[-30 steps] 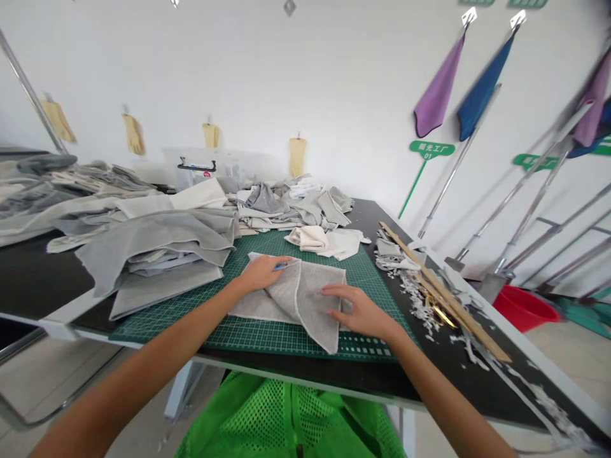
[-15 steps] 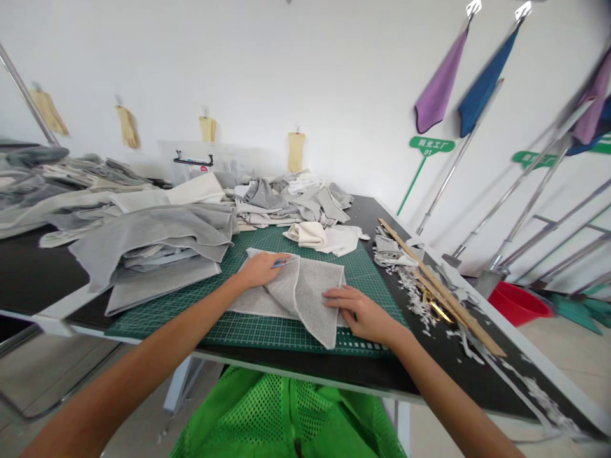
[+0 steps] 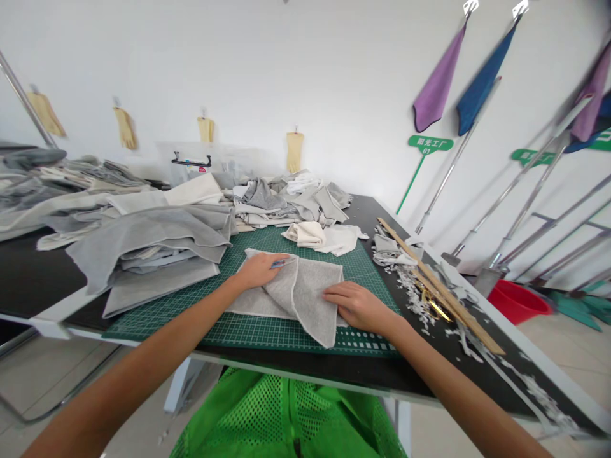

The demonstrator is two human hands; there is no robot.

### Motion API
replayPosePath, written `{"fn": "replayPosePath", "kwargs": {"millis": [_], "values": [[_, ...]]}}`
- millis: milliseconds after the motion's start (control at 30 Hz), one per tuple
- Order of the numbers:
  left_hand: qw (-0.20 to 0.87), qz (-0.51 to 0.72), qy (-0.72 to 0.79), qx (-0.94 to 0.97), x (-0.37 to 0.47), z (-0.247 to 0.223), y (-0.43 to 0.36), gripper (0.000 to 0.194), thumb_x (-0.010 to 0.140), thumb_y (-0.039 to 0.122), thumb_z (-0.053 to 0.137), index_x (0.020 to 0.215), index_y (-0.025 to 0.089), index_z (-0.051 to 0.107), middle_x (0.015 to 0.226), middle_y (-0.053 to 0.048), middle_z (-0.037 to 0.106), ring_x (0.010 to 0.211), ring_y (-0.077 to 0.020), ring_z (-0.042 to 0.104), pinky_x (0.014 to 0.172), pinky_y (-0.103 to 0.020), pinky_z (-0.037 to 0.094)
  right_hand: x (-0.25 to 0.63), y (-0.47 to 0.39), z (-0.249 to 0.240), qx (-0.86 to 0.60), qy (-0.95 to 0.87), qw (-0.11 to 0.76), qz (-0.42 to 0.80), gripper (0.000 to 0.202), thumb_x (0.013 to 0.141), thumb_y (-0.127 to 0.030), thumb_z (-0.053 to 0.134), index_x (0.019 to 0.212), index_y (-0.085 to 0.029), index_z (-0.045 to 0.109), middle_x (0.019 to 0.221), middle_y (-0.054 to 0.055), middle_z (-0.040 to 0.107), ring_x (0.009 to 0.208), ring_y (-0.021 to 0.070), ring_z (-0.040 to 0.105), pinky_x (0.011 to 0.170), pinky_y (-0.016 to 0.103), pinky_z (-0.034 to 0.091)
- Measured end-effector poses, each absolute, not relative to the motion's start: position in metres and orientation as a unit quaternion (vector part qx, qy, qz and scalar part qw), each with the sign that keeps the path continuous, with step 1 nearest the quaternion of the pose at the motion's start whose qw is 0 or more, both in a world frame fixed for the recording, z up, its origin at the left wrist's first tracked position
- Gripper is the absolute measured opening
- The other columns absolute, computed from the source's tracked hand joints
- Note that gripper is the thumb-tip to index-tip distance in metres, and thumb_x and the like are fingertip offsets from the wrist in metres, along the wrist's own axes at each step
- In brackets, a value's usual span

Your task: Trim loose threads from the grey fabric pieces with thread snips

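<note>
A grey cloth with pale edges lies partly folded on the green cutting mat, one corner pointing toward the table's front edge. My left hand rests on its upper left part, fingers closed around a small blue tool whose kind I cannot make out. At the cloth's right edge, my right hand has its fingers pressed together on the fabric, with the thumb tucked beneath. Just behind the cloth, a folded cream cloth lies on the mat.
Grey cloths are piled at the left, with another heap at the back. On the right lie wooden strips, gold-handled scissors and white scraps. A clear box stands by the wall, and a red basin beyond the table.
The fingers of my right hand have drawn closer together at the cloth's right edge. My left hand stays in place with the blue tool. The view has shifted slightly.
</note>
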State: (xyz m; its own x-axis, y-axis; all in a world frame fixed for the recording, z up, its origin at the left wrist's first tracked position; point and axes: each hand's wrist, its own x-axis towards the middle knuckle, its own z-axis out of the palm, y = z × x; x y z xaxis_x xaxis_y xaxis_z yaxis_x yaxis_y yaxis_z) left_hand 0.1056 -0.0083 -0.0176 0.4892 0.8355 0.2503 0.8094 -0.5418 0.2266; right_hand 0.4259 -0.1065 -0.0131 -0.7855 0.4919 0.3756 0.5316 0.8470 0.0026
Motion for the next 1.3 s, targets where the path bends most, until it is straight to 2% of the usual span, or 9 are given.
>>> {"fn": "replayPosePath", "kwargs": {"millis": [133,267,400,633,1300], "values": [[0.042,0.169,0.475,0.863,0.105,-0.019,-0.007,0.047,0.094,0.032,0.046,0.139,0.031,0.057,0.130,-0.003,0.069,0.115,-0.0248,0.066,0.100,-0.035,0.049,0.423,-0.097,-0.023,-0.293,-0.925,0.229,-0.080,0.040,0.085,-0.003,0.052,0.116,-0.018,0.071,0.115,0.011,0.074,0.105,0.0256,0.069,0.095,0.045,0.055],[0.045,0.170,0.473,0.864,0.105,-0.019,-0.007,0.047,0.094,0.034,0.046,0.140,0.033,0.057,0.129,-0.002,0.069,0.114,-0.0249,0.067,0.099,-0.036,0.049,0.424,-0.094,-0.026,-0.308,-0.913,0.261,-0.055,0.037,0.082,0.000,0.052,0.104,-0.019,0.074,0.109,0.008,0.076,0.103,0.0244,0.070,0.095,0.042,0.055],[0.047,0.169,0.471,0.864,0.105,-0.018,-0.007,0.047,0.094,0.034,0.047,0.139,0.032,0.057,0.131,-0.002,0.068,0.117,-0.0241,0.066,0.101,-0.034,0.048,0.427,-0.100,-0.023,-0.310,-0.910,0.274,-0.014,0.034,0.085,-0.003,0.053,0.104,-0.021,0.075,0.114,0.007,0.075,0.109,0.0237,0.069,0.098,0.041,0.055],[0.048,0.171,0.467,0.866,0.105,-0.018,-0.008,0.046,0.094,0.034,0.046,0.139,0.031,0.057,0.132,-0.002,0.067,0.118,-0.0240,0.065,0.102,-0.034,0.048,0.429,-0.100,-0.026,-0.361,-0.871,0.327,0.063,0.029,0.090,-0.010,0.056,0.108,-0.024,0.074,0.110,0.004,0.076,0.105,0.0209,0.071,0.097,0.038,0.057],[0.058,0.163,0.475,0.863,0.107,-0.014,-0.009,0.049,0.091,0.031,0.051,0.139,0.033,0.057,0.129,-0.002,0.069,0.113,-0.0245,0.067,0.100,-0.034,0.048,0.434,-0.097,-0.032,-0.387,-0.845,0.364,0.055,0.020,0.085,-0.010,0.063,0.097,-0.022,0.075,0.103,0.007,0.076,0.100,0.0227,0.070,0.093,0.041,0.057]]}}
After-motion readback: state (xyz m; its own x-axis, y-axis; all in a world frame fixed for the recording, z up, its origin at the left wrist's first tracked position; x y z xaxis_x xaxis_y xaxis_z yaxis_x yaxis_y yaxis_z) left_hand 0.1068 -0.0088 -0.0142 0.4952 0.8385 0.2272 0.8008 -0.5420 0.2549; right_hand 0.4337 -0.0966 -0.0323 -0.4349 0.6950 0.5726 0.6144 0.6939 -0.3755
